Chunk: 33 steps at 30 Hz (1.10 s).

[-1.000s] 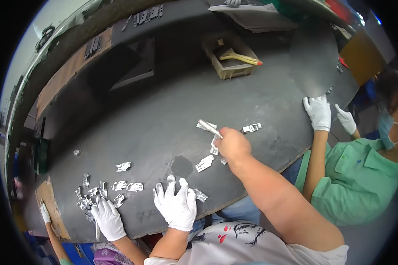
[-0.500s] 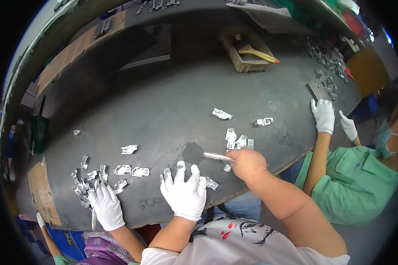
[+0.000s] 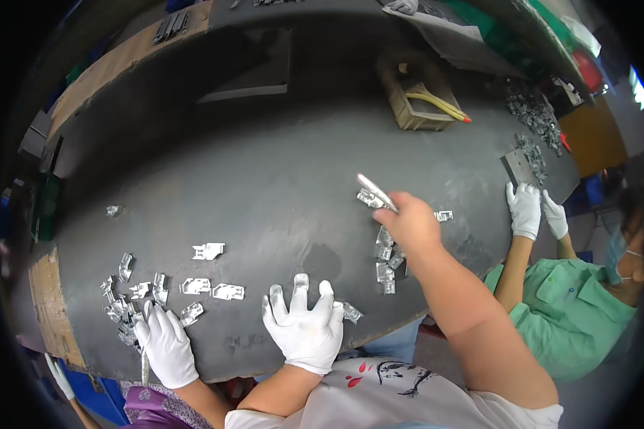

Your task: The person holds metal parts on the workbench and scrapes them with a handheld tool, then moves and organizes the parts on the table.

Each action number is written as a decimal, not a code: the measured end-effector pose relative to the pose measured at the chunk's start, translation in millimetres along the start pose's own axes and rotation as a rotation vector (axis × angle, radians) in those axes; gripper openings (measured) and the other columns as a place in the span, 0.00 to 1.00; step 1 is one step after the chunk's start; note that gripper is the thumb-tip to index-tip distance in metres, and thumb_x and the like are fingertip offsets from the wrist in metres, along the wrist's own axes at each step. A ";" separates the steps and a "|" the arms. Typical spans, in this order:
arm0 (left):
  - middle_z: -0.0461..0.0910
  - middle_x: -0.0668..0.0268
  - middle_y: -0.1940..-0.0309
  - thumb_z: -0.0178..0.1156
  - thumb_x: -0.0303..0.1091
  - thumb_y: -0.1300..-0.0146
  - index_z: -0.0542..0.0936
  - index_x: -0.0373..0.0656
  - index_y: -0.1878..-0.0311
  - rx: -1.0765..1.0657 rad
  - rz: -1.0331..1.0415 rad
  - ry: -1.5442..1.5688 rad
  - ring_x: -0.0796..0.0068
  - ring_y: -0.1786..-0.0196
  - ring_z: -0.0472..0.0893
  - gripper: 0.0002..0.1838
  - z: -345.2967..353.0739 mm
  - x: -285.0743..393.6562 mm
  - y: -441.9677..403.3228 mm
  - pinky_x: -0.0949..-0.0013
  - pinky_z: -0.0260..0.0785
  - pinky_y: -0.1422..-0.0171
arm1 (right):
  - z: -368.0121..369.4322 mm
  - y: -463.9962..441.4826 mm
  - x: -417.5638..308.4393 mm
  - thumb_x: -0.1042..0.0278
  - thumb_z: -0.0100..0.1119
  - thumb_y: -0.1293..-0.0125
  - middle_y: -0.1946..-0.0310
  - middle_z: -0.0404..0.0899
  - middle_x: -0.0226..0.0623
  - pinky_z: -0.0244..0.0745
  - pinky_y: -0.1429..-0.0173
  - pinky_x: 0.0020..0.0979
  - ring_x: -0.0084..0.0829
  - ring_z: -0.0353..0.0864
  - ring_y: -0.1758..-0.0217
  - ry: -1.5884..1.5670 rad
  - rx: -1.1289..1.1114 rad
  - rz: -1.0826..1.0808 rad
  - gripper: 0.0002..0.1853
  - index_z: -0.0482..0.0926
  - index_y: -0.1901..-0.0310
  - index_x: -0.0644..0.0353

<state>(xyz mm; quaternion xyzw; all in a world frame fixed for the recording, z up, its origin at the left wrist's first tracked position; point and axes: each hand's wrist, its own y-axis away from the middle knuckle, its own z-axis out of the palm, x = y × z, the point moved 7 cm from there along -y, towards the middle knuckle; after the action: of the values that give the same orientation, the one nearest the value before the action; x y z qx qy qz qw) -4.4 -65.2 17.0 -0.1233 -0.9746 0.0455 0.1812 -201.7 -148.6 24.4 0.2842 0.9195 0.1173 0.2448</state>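
Observation:
My left hand (image 3: 305,331), in a white glove with grey-stained fingertips, lies spread on the dark table (image 3: 265,171). A metal piece (image 3: 349,312) sits beside its thumb. My bare right hand (image 3: 411,223) is wrapped round a light-coloured stick-like tool (image 3: 376,191), whose tip points up and left over a silver piece (image 3: 368,199). Below that hand is a cluster of silver pieces (image 3: 386,275), partly covered by the wrist. Another metal piece (image 3: 444,215) shows just right of the hand.
A co-worker's gloved hand (image 3: 166,347) is by a pile of metal pieces (image 3: 122,311) at left. Another person in green (image 3: 565,314) has gloved hands at a grey block (image 3: 519,168). A bin (image 3: 426,118) holding a yellow-handled tool stands at the back.
My right hand has moved up from the near cluster to the farther metal piece, still holding the tool. My left hand stays spread on the table. The camera view has shifted slightly.

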 end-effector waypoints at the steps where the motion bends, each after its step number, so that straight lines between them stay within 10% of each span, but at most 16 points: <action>1: 0.72 0.61 0.50 0.61 0.43 0.55 0.79 0.54 0.59 0.003 -0.004 -0.017 0.47 0.48 0.66 0.17 0.1 -0.5 -0.7 0.46 0.55 0.41 | 5.9 -7.7 -5.7 0.58 0.58 0.43 0.57 0.77 0.40 0.70 0.49 0.35 0.39 0.76 0.53 -0.057 0.003 0.032 0.18 0.76 0.52 0.53; 33: 0.74 0.57 0.49 0.60 0.40 0.53 0.79 0.54 0.57 0.072 -0.002 -0.046 0.43 0.46 0.68 0.17 -1.3 5.5 6.1 0.47 0.56 0.39 | 6.7 59.4 110.3 0.68 0.59 0.52 0.62 0.78 0.44 0.71 0.52 0.35 0.41 0.77 0.56 -0.128 0.171 -0.091 0.20 0.76 0.53 0.58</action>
<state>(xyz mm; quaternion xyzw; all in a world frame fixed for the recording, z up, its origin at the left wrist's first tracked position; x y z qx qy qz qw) -7.6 -57.8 19.2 -0.1147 -0.9764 0.0834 0.1630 -249.9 -35.9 -2.5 0.2690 0.9206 0.0089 0.2829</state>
